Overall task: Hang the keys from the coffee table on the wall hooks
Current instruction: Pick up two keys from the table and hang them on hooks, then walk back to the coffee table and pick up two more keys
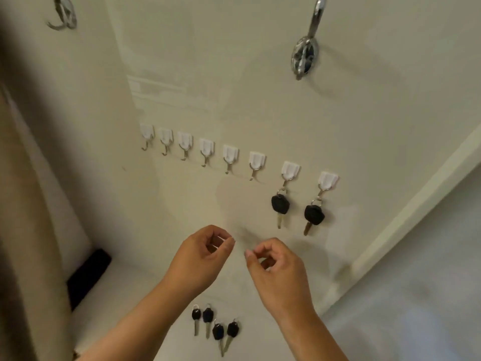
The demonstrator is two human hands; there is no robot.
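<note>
Two black-headed keys (280,204) (314,215) are hung on the two rightmost hooks of a row of white wall hooks (205,148); the six hooks to their left are bare. Well below the row, four more keys (214,327) are laid on the white coffee table (135,308). Between row and table, the left hand (200,256) and right hand (278,267) are held with fingers loosely curled, nothing visibly gripped.

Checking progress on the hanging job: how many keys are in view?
6. Two hang on the two rightmost white hooks. Four lie on the white surface below the hands. Forearms may hide others.
</note>
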